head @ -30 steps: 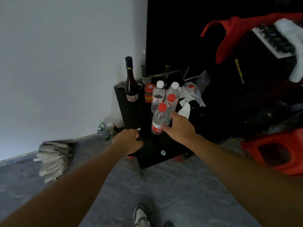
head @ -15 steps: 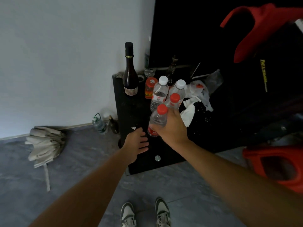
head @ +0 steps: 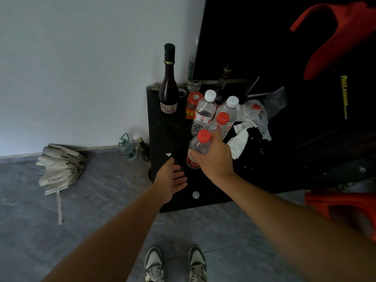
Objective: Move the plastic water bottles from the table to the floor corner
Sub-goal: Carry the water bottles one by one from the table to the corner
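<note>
right hand (head: 213,157) wrapped round a red-capped water bottle (head: 198,148) at the near edge of the black table (head: 162,127). left hand (head: 169,180) open, fingers spread, just left of it, empty. three more water bottles (head: 203,112) stand just beyond, dark wine bottle (head: 168,84) far left.
</note>
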